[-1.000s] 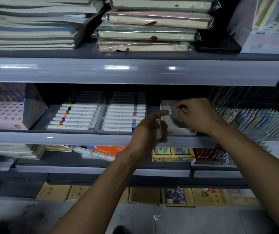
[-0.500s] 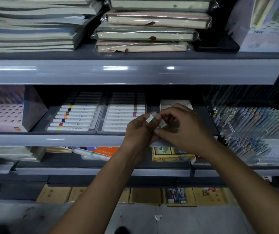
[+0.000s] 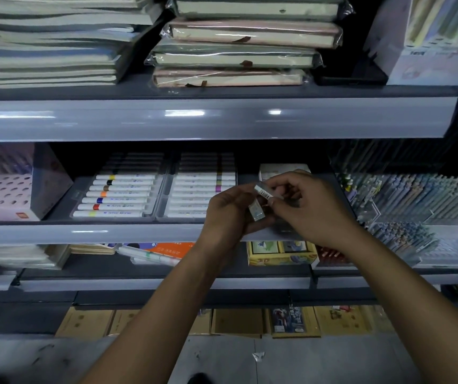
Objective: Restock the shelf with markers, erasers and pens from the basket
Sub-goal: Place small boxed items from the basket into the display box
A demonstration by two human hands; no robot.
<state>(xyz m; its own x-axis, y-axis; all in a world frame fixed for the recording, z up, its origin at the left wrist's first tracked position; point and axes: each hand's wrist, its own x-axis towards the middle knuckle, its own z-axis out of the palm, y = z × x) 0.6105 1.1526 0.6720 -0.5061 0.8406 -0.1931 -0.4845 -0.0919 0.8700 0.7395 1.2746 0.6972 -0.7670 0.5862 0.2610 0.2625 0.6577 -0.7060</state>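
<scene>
Both my hands meet in front of the middle shelf [image 3: 111, 234]. My left hand [image 3: 230, 214] holds small wrapped erasers [image 3: 256, 212] in its curled fingers. My right hand [image 3: 310, 209] pinches the top eraser [image 3: 263, 191] between thumb and fingertips. Behind my hands a pale eraser box [image 3: 280, 169] stands on the shelf, mostly hidden. Two clear trays of white markers [image 3: 122, 194] with coloured bands lie to the left. Racks of pens [image 3: 416, 200] fill the right side. The basket is out of view.
Stacked notebooks [image 3: 236, 42] and paper pads fill the top shelf. A pink perforated box [image 3: 3, 189] sits at the left of the middle shelf. Below are a yellow box [image 3: 280, 253], an orange pack and brown boxes near the floor.
My right hand pulled back from the eraser box to my left hand. It now pinches an eraser from the ones my left hand holds. Both hands sit slightly nearer the shelf edge.
</scene>
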